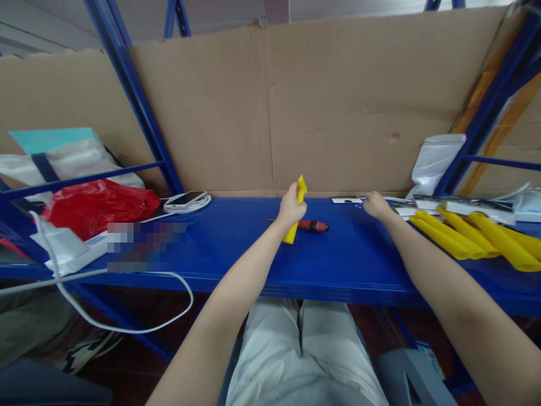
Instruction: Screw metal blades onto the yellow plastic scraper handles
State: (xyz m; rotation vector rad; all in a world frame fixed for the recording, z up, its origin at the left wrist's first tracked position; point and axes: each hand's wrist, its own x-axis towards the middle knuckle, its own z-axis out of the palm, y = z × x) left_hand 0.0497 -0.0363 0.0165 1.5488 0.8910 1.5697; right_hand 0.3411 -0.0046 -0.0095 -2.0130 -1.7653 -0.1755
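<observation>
Brown cardboard (211, 113) is standing behind the blue table (236, 254); at twelve o'clock the left hand (291, 206) is gripping a yellow piece (289, 234), while the right hand (376, 205), at one, is leaving its grip unclear.

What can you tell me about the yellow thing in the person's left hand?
The yellow piece is long, narrow and plain bright yellow, perhaps soft plastic or foam. The left hand grips it around the middle, hiding that part. Its upper end narrows to a tip; the lower end is wider and looks straight-cut. It leans, top away from the person, in front of a red-and-black tool. Whether it touches the blue table is unclear.
</observation>
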